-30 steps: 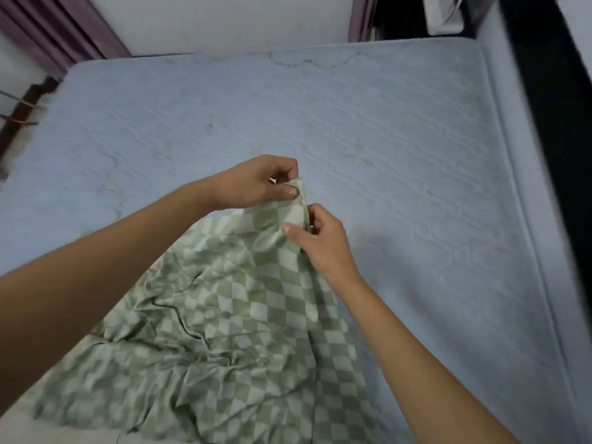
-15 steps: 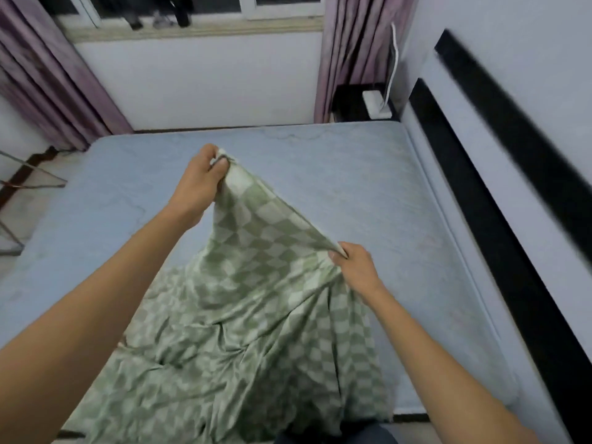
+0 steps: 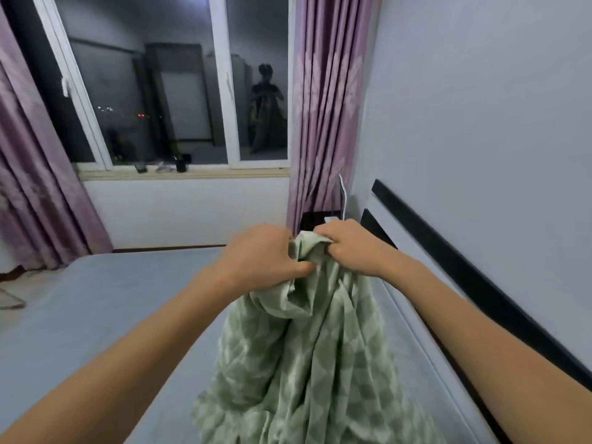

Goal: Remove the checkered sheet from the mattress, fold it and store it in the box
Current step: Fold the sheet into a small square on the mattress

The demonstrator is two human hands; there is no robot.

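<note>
Both the left hand (image 3: 256, 257) and the right hand (image 3: 347, 245) clutch the checkered sheet (image 3: 307, 354) at its bunched top. Held high and close together, they likely let it hang off the mattress (image 3: 96, 315) for folding.

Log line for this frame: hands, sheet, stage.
stage: fold not done | left hand: grips checkered sheet top | right hand: grips it beside left | mattress: mostly uncovered | box: not in view

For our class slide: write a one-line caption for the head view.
Left hand and right hand grip the bunched checkered sheet above the mattress.
</note>
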